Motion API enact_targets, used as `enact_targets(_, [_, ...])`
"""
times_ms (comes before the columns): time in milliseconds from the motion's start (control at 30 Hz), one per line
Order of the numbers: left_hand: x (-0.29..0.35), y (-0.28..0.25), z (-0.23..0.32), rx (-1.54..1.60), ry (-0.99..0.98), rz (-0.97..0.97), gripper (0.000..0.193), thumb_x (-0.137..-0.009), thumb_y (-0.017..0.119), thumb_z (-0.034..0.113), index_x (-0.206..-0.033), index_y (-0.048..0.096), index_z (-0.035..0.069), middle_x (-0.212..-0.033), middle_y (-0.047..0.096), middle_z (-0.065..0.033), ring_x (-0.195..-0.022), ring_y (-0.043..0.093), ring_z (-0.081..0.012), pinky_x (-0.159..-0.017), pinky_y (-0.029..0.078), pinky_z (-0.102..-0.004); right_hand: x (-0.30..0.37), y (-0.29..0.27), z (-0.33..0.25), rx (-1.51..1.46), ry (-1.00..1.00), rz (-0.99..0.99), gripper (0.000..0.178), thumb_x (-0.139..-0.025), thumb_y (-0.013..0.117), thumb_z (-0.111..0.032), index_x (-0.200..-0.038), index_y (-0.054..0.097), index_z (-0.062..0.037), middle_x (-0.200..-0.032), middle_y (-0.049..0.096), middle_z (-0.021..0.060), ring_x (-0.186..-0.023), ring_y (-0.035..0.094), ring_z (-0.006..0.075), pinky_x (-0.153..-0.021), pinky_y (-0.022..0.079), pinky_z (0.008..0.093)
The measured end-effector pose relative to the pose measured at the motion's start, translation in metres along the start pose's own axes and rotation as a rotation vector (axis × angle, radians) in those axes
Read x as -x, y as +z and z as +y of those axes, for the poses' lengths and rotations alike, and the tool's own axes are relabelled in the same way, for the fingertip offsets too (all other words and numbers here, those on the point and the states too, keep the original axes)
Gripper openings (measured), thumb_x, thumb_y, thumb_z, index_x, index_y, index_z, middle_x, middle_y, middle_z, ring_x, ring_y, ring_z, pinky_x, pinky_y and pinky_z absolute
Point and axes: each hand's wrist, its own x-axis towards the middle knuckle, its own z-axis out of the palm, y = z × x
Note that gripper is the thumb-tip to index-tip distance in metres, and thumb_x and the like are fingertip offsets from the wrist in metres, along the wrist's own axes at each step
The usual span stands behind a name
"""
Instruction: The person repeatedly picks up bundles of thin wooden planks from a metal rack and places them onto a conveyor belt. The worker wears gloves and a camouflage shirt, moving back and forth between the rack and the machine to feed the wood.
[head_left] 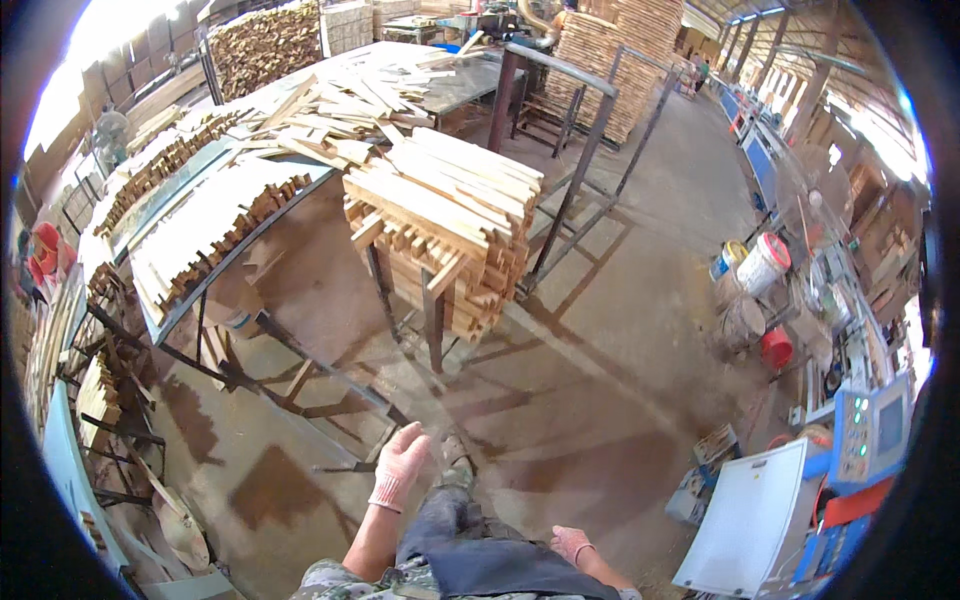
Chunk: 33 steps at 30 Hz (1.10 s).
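Wooden strips, stacked, topmost long axes slanting rightward

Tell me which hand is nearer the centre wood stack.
Your left hand: it's higher in view, nearer that wood stack; your right hand is lower, farther off.

Brown floor, shadow-streaked, stretched back past posts under a sloping roof, white light flooding in from both sides.
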Motion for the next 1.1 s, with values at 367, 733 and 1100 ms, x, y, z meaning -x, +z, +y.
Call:
enact_targets(367, [-0.246,0.042,0.155,0.030,0.259,0.137,0.066,-0.099,0.079,0.023,-0.154,0.053,-0.002,-0.154,0.060,-0.0191,-0.140,0.058,-0.0259,-0.118,0.045,-0.0363,-0.111,-0.158,-0.480,-0.355,-0.456,-0.130,0.021,-0.095,0.070,-0.018,-0.081,0.054,-0.0147,-0.072,0.051,-0.0049,-0.061,0.052,0.0114,-0.053,0.044,0.0298])
enact_targets(733, [-0.375,0.064,0.171,-0.133,0.225,0.470,0.071,-0.098,0.077,0.040,-0.153,0.056,0.000,-0.151,0.062,-0.0223,-0.143,0.058,-0.0309,-0.120,0.042,-0.0394,-0.170,-0.186,-0.968,0.419,-1.098,0.287,0.057,-0.102,0.070,-0.028,-0.148,0.056,0.0027,-0.138,0.069,0.0215,-0.127,0.065,0.0290,-0.111,0.049,0.0374])
enact_targets(1100, [-0.582,0.088,0.292,-0.956,0.336,0.937,0.058,-0.090,0.078,0.039,-0.133,0.067,0.003,-0.123,0.069,-0.0207,-0.118,0.063,-0.0364,-0.104,0.050,-0.0497,-0.231,-0.153,-1.091,0.794,-1.748,0.323,0.052,-0.086,0.075,-0.025,-0.129,0.067,0.0029,-0.112,0.072,0.0239,-0.106,0.069,0.0394,-0.099,0.057,0.0491])
